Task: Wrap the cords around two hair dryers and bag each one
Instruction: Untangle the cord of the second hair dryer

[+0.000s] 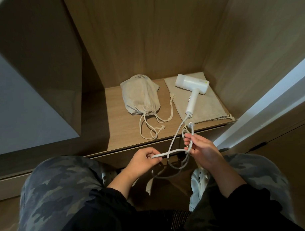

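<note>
Holding the cord (178, 131) low in the frame, left hand (144, 159) fingers pinch one strand; right hand (201, 150) fingers curl round gathered loops. Hair dryer (192, 84) lies on a flat bag (206, 107) right of centre on the shelf (123, 131); cinched bag (140, 97) lies left of it.

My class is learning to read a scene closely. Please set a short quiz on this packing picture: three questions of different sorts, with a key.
1. True or false: the hair dryer lies on top of the flat bag.
2. Multiple choice: what do the left hand and the right hand both hold? A) the filled bag B) the cord C) the dryer's handle
3. Fill in: the filled bag on the shelf has its mouth drawn ____.

Key: 1 true; 2 B; 3 shut.
</note>
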Motion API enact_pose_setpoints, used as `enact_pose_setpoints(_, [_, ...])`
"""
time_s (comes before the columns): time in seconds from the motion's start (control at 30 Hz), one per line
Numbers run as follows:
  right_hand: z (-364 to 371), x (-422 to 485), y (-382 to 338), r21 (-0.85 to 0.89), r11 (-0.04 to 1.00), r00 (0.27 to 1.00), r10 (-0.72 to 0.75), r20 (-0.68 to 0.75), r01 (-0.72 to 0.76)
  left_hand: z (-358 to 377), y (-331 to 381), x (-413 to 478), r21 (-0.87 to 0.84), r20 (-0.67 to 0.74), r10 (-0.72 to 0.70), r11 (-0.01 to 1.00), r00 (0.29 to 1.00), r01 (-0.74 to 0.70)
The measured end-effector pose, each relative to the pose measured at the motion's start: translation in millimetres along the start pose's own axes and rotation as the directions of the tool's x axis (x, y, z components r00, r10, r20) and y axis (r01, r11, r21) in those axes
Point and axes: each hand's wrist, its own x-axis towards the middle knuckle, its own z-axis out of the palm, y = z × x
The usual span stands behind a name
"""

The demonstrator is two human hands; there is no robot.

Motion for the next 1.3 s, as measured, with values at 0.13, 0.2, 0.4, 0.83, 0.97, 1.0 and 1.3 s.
enact_pose_setpoints(0.13, [2, -5, 0, -0.232, 0.971, 0.999, -0.054, -0.006, 0.052, -1, 4, -2, -0.070, 0.101, -0.029, 0.997, 0.994, 0.037])
enact_pose_setpoints(0.2, [3, -7, -1, -0.250, 0.965, 0.997, -0.079, 0.011, 0.079, -2, 7, -4, -0.122, 0.222, -0.056, 0.989, 0.973, 0.085])
enact_pose_setpoints(0.4, [3, -8, -8, -0.244, 0.961, 0.992, -0.123, 0.033, 0.128, -3, 8, -8, -0.092, 0.312, -0.076, 0.990, 0.947, 0.110])
enact_pose_setpoints(0.83, [3, -9, -5, -0.312, 0.947, 0.994, -0.055, 0.095, 0.082, 3, 14, 1, 0.284, -0.160, 0.247, 0.939, 0.956, -0.195])
enact_pose_setpoints(0.97, [5, -10, -3, -0.315, 0.946, 0.986, -0.026, 0.165, 0.078, 13, 22, 6, 0.550, 0.028, 0.363, 0.773, 0.931, -0.318])
enact_pose_setpoints(1.0, [4, -10, -2, -0.317, 0.945, 0.984, -0.021, 0.179, 0.078, 16, 23, 7, 0.549, 0.038, 0.353, 0.775, 0.935, -0.315])
enact_pose_setpoints(1.3, [5, -6, 2, -0.132, 0.988, 0.986, -0.065, 0.155, 0.086, 4, 18, 14, 0.264, -0.017, 0.094, 0.961, 0.995, -0.086])
